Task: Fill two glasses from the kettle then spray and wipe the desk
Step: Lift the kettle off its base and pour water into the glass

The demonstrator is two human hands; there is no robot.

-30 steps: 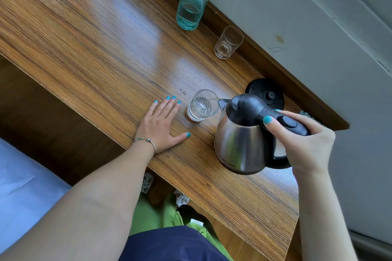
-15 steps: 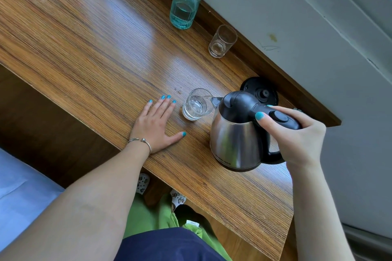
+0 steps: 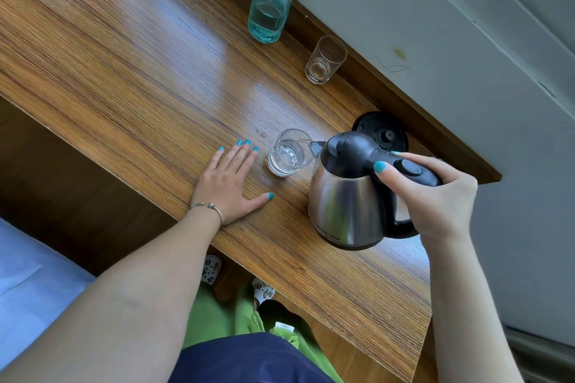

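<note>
My right hand (image 3: 435, 196) grips the black handle of a steel kettle (image 3: 345, 196), tilted with its spout over a small clear glass (image 3: 289, 154). A thin stream of water runs into that glass, which holds some water. My left hand (image 3: 228, 179) lies flat and open on the wooden desk (image 3: 124, 71), just left of the glass and not touching it. A second glass (image 3: 325, 60) stands empty near the desk's back edge. A teal spray bottle (image 3: 270, 8) with liquid inside stands further back along that edge.
The kettle's black round base (image 3: 387, 130) sits behind the kettle by the wall. A grey wall (image 3: 466, 40) borders the desk's far side. Below the desk's near edge are green fabric (image 3: 217, 314), slippers and a blue surface (image 3: 31, 283).
The kettle stays tilted over the near glass and the water in it has risen slightly. My left hand has not moved on the desk.
</note>
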